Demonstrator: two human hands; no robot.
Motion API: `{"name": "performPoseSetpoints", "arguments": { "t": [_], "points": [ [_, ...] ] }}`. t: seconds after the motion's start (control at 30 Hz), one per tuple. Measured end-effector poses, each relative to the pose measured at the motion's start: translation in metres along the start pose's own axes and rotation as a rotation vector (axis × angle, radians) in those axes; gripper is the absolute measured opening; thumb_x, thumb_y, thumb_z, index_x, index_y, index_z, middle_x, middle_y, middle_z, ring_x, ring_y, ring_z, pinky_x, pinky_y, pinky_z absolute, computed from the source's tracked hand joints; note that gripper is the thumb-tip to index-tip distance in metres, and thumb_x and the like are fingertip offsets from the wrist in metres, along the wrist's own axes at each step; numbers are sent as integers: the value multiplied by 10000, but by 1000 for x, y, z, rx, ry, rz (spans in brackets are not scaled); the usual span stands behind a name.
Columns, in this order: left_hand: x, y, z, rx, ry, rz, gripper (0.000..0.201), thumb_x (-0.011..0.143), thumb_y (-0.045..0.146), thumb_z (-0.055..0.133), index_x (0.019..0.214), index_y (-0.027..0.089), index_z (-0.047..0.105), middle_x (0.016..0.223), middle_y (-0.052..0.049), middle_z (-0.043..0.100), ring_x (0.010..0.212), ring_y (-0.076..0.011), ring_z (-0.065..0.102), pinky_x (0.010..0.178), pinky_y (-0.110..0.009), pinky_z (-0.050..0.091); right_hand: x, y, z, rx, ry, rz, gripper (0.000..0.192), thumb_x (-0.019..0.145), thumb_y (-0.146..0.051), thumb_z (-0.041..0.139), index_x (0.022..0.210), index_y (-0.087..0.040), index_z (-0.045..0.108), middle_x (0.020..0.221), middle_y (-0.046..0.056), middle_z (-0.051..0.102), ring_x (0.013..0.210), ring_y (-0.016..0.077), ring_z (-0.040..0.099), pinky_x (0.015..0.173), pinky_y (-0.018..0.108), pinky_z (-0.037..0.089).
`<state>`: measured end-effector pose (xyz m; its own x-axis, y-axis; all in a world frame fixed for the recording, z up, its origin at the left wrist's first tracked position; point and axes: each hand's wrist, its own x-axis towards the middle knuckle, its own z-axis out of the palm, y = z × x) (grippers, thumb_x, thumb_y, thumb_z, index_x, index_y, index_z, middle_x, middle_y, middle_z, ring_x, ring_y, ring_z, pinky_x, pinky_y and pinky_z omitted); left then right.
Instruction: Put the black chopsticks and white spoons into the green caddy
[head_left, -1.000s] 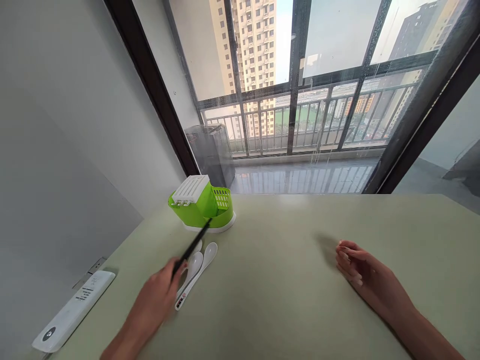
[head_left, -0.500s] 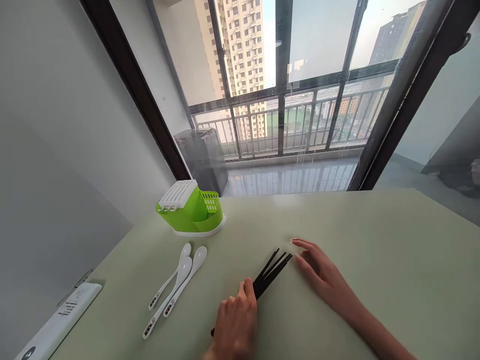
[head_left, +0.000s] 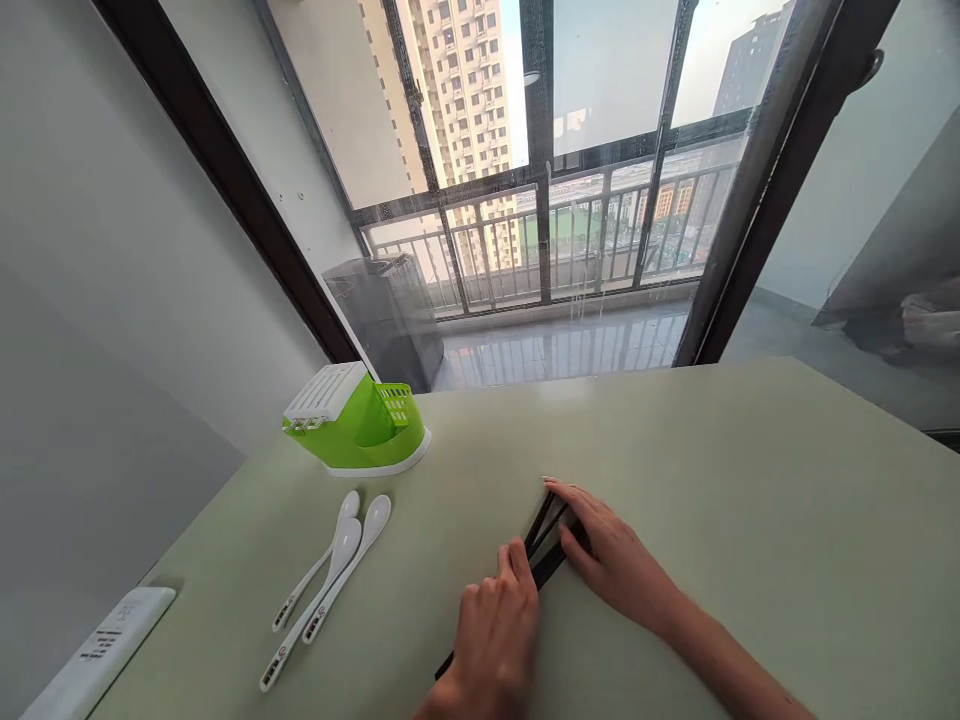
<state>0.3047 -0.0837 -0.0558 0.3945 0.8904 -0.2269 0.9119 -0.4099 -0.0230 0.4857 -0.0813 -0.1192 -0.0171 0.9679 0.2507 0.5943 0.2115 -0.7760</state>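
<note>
The left hand (head_left: 495,630) has its fingers curled down around a bundle of black chopsticks (head_left: 550,566), gripping it near the middle, with one end poking out behind the palm, low over the table (head_left: 690,450). A mid-length hold like this probably keeps the sticks balanced and leaves their far ends free. Those ends fan apart a little, a loose grouping that one hand's grip seems not to gather fully. The right hand (head_left: 615,550) cups them from the other side, fingers bent over the tips and thumb apart below, as if to steady or even the splayed ends; whether it truly pinches them I cannot tell, since the hand covers the contact. Three white spoons (head_left: 341,545) lie close together to the left, bowls pointing away and handles toward the person, which would suit easy reach. Beyond them stands a green caddy (head_left: 356,435), upright on its white base near the wall, apart from both hands. A long white device (head_left: 105,640) lies along the table's left edge, out of the hands' way.
</note>
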Motion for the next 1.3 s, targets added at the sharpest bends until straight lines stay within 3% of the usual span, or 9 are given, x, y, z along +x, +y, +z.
{"name": "performPoseSetpoints", "arguments": {
  "t": [0.17, 0.27, 0.37, 0.57, 0.87, 1.1, 1.3],
  "points": [
    [-3, 1, -15, 20, -110, -17, 533, 941, -19, 400, 1417, 143, 577, 1164, -163, 749, 887, -280, 793, 704, -313, 590, -1, 0, -1, -11, -20, -42, 491, 1027, -246, 402, 1514, -279, 457, 1586, 53, 523, 1489, 232, 449, 1218, 495, 413],
    [-7, 1, -24, -68, -162, 47, 444, 998, 140, 503, 1441, 160, 524, 1236, -143, 729, 965, -299, 783, 764, -340, 600, -2, 1, -1, -22, -25, -57, 521, 986, -178, 410, 1488, -296, 482, 1581, 30, 527, 1472, 226, 470, 1197, 481, 439],
    [-11, -1, -25, -133, -157, 137, 525, 1021, 264, 541, 1520, 156, 421, 1331, -154, 688, 1068, -311, 756, 845, -369, 597, -2, 2, -1, -63, -28, -96, 551, 959, -136, 410, 1482, -295, 483, 1584, 28, 521, 1462, 226, 479, 1189, 486, 445],
    [-16, 5, -26, -100, -160, 146, 518, 1013, 196, 514, 1518, 149, 413, 1306, -136, 688, 1102, -300, 738, 853, -382, 602, -4, 1, -2, -88, -54, -161, 545, 968, -126, 404, 1473, -310, 500, 1589, 26, 518, 1482, 232, 457, 1205, 502, 427],
    [-19, -3, -15, -75, -74, 105, 507, 998, 164, 531, 1497, 168, 436, 1274, -126, 712, 1120, -290, 732, 860, -380, 612, -3, 0, -6, 37, 10, -57, 494, 988, -178, 396, 1446, -317, 518, 1639, 27, 449, 1514, 230, 412, 1211, 507, 415],
    [-23, -17, 1, -146, 10, 165, 379, 1011, 128, 488, 1385, 192, 504, 1227, -98, 735, 1099, -259, 733, 848, -377, 617, -1, 1, -5, 90, 102, 49, 410, 1024, -230, 358, 1390, -300, 529, 1620, 50, 469, 1410, 234, 537, 1152, 491, 468],
    [-24, -27, 15, -206, 133, 189, 279, 1061, 180, 439, 1332, 226, 490, 1175, -82, 752, 1009, -243, 769, 794, -343, 614, -1, 4, -6, 95, 126, 53, 389, 1028, -239, 360, 1375, -305, 523, 1605, 62, 487, 1406, 251, 541, 1139, 521, 471]
  ]
}}
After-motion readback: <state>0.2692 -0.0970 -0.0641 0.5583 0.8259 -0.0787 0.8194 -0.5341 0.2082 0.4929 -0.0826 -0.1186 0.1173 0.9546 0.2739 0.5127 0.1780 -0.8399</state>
